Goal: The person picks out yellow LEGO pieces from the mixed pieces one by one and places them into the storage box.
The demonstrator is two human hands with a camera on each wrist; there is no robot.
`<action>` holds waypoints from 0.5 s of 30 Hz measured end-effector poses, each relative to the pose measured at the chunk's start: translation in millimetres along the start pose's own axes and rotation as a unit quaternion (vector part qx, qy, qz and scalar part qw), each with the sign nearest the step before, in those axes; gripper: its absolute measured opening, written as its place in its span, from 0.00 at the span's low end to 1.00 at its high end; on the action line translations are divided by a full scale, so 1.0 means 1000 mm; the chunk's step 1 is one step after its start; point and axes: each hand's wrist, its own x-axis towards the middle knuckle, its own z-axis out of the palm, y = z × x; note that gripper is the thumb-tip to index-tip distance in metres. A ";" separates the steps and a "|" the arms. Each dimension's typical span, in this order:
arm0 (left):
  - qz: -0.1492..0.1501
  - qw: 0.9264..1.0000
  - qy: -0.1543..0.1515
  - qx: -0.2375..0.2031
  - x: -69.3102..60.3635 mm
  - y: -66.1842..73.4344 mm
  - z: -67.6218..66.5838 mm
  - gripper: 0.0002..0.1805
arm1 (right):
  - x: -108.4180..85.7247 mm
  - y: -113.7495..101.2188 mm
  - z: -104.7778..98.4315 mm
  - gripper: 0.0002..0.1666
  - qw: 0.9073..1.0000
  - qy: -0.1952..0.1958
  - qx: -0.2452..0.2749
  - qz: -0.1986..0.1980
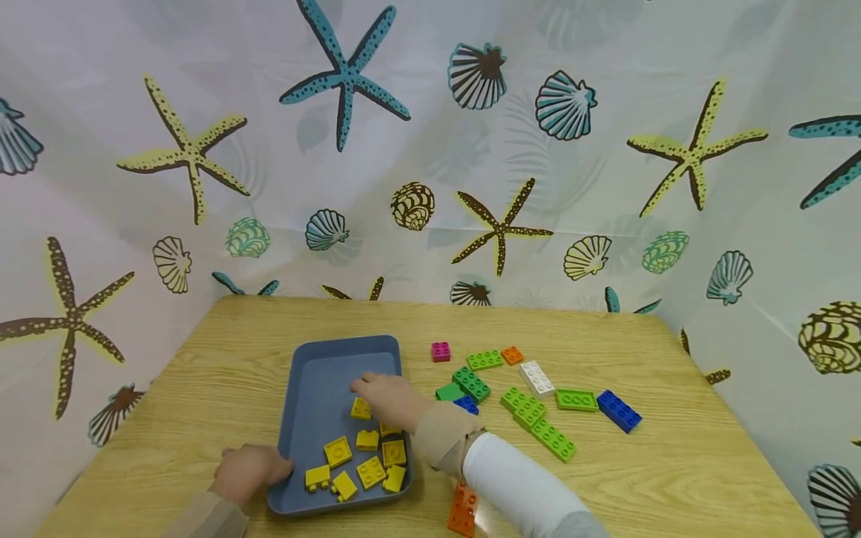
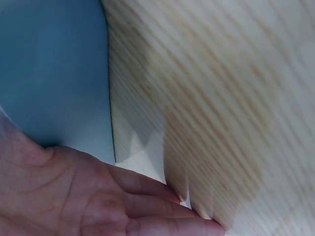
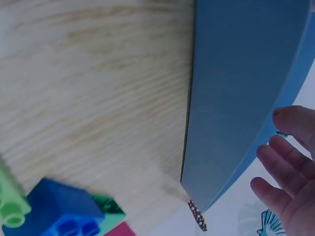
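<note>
A blue-grey tray lies on the table with several yellow toy bricks in its nearer part. My right hand reaches over the tray's right wall, just above the bricks. In the right wrist view its fingers are spread and loosely bent, with nothing seen between them. At the tray's near left side is my left hand, its thumb by the rim. The left wrist view shows that hand's fingers stretched out along the outer wall, gripping nothing.
Right of the tray lie several loose bricks: a pink one, a white one, a long blue one and light green ones. An orange brick is under my right forearm's near side. A patterned curtain hangs behind.
</note>
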 end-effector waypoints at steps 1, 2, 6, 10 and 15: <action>-0.002 1.000 0.000 -0.003 0.000 0.000 0.000 0.29 | -0.002 0.003 -0.002 0.21 1.000 -0.001 0.015 0.003; -0.004 1.000 0.000 -0.005 0.001 0.000 0.000 0.29 | -0.004 0.006 -0.003 0.22 1.000 -0.003 0.028 0.006; -0.008 1.000 0.001 -0.013 0.002 -0.001 -0.001 0.29 | -0.014 0.019 -0.009 0.22 0.999 0.008 0.047 0.006; -0.004 1.000 0.002 -0.017 0.004 -0.001 -0.002 0.29 | -0.027 0.032 -0.013 0.21 0.998 0.014 0.066 0.016; 0.000 1.000 0.004 -0.016 0.002 -0.002 -0.003 0.29 | -0.043 0.049 -0.016 0.22 0.998 0.009 0.059 0.037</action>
